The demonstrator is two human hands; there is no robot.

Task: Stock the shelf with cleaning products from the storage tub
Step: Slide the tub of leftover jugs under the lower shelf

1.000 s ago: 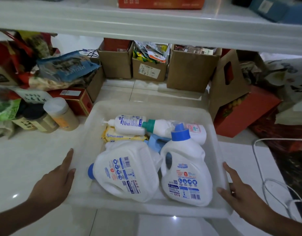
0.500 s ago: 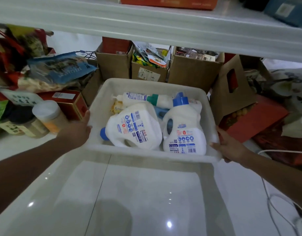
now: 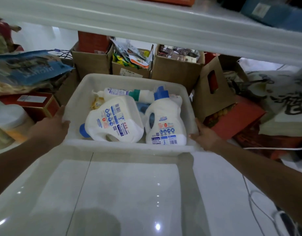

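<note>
The tub (image 3: 129, 148) stands on the floor (image 3: 129, 193) under the shelf (image 3: 146, 28), with its long axis running away from the person. Both hands hold it at the near end: the left hand (image 3: 51, 126) has its fingers curled over the left rim, and the right hand (image 3: 204, 135) clasps the right rim. Between the hands a lying jug (image 3: 112, 120) points its cap to the near-left corner, so it is closer to the left hand. An upright jug (image 3: 165, 121) stands just inward of the right hand. A slim bottle (image 3: 123, 92) lies across behind them. Boxes (image 3: 175, 70) stand just behind the far wall, with a red box (image 3: 34, 103) at the left and a carton (image 3: 235, 116) near the right side. Probably nothing is stocked yet — the shelf edge seems to hang over the far part, so a jug should first come out toward the person.
</note>
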